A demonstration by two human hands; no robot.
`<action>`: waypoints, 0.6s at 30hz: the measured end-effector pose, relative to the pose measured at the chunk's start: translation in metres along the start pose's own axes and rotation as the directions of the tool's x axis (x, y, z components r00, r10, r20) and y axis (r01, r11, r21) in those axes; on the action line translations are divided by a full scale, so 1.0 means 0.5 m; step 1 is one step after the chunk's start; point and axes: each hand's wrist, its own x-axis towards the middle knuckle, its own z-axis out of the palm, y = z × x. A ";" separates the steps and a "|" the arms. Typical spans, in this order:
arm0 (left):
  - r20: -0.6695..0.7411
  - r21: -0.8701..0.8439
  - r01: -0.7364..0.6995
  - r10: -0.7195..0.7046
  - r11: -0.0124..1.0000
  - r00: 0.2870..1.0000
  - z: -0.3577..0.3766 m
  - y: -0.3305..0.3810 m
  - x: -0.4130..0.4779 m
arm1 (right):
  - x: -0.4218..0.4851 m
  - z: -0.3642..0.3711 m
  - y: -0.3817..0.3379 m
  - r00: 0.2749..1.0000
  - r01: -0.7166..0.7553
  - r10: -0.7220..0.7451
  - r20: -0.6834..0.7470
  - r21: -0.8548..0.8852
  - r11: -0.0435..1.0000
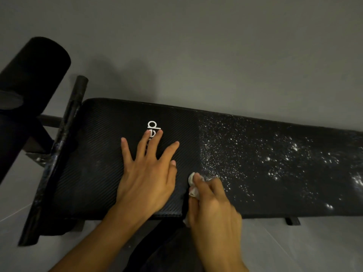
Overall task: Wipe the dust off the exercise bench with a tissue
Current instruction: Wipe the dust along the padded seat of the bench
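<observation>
Black ribbed padding covers the exercise bench [102, 173], whose long axis runs left to right across our view, with its foam roller [39, 65] end at the left and its right end leaving the picture. We see the left hand [145, 177] pressed flat on the clean left half, all 5 fingers straight and spread. The right hand [214, 211] curls round a crumpled white tissue [193, 191] near the front edge, at the border of the white dust [255, 154] speckling the right half. Grey floor [196, 55] lies open beyond the far edge.
</observation>
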 end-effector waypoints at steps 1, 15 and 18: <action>-0.001 -0.002 -0.006 0.006 1.000 1.000 0.000 0.000 -0.001 | -0.011 0.000 0.000 1.000 0.011 -0.011 -0.015 0.020 1.000; -0.015 0.034 -0.040 0.040 0.999 0.999 0.000 0.008 -0.014 | -0.065 -0.016 0.051 0.999 0.043 -0.042 -0.015 0.052 0.998; -0.007 0.062 -0.030 0.030 0.998 1.000 0.003 0.011 -0.014 | -0.061 -0.023 0.081 0.998 -0.039 0.041 -0.056 0.030 0.999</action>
